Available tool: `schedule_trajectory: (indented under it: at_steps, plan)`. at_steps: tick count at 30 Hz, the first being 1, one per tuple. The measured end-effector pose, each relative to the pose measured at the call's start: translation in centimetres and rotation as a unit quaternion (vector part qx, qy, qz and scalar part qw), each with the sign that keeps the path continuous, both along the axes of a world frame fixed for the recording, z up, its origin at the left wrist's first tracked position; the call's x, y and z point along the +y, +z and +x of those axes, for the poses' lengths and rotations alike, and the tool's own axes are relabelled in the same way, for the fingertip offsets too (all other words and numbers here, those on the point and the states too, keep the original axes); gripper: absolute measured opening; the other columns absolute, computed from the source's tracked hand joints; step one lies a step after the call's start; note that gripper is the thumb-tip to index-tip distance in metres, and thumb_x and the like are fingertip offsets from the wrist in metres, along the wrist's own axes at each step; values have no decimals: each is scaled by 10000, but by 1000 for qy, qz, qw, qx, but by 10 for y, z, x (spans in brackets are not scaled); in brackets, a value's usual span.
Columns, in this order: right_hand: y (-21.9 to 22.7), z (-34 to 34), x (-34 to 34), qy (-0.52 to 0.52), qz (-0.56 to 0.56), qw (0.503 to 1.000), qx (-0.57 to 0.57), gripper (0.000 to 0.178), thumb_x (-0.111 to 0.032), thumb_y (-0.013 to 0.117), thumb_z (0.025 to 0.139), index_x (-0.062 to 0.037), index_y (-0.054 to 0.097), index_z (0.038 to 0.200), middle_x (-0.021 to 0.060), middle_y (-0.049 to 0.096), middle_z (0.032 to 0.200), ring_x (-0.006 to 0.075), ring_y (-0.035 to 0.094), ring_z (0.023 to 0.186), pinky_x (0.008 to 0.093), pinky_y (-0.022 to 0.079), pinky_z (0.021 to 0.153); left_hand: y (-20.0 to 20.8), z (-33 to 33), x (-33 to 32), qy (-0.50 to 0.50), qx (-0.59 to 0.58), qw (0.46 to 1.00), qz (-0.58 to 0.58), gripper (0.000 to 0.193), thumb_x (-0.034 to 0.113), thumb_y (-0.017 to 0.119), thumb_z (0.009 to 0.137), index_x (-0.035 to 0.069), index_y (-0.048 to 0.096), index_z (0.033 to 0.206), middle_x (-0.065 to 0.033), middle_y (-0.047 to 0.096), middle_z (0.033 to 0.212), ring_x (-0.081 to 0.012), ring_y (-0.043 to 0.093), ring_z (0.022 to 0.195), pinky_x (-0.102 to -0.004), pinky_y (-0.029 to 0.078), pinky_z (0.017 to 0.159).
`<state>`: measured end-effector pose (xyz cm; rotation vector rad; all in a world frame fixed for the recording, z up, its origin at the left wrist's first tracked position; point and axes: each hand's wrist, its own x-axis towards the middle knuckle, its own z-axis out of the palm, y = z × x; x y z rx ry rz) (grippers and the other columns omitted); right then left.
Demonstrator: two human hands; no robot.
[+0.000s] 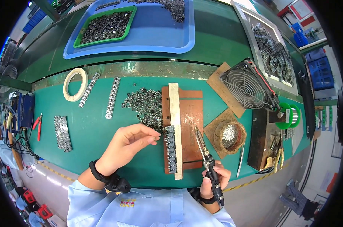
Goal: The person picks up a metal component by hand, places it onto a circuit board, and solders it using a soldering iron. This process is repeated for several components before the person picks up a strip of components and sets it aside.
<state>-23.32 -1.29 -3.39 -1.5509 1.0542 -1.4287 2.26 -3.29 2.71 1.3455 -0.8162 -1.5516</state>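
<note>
My right hand (pixel 217 177) grips a soldering iron (pixel 209 162) by its black handle, the tip pointing up and away over a brown board (pixel 190 128). With thumb and forefinger pinched together, my left hand (pixel 128 143) is just left of that board; what it holds, if anything, is too small to name. A pale bar (pixel 175 113) lies lengthwise on the board. Along the bar's left side runs a row of small dark components (pixel 170 149). Beyond my left fingers spreads a loose pile of small metal parts (pixel 145 106).
Right of the board are a fan (pixel 245 85), a round pot of shiny metal (pixel 230 137) and a green solder spool (pixel 292 116). At left lie a tape roll (pixel 66 85), component strips (pixel 113 98) and red-handled pliers (pixel 37 125). A blue tray (pixel 160 48) stands at the back.
</note>
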Motion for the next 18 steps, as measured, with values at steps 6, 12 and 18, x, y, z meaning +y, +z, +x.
schedule_trajectory:
  at_steps: [6,12,18]
  plan:
    - [1,1,-2,2,-12,1000,-17,352,-179,677,720,-32,475,968,37,542,586,176,461,595,320,383,619,-5,0,-2,-9,68,997,45,83,27,548,841,-3,568,915,-47,586,868,-129,571,838,-260,462,786]
    - [0,-2,0,8,2,1000,14,417,-295,670,740,-44,437,978,48,493,621,161,462,600,299,390,621,-14,-7,2,-19,75,995,56,114,31,553,842,10,519,950,-32,564,895,-107,554,840,-238,449,765]
    - [1,-2,0,11,18,999,28,453,-353,668,749,-53,420,980,51,470,635,155,465,610,294,394,634,-17,-17,4,-5,87,995,40,160,15,551,840,27,472,979,-16,539,909,-90,531,850,-222,435,754]
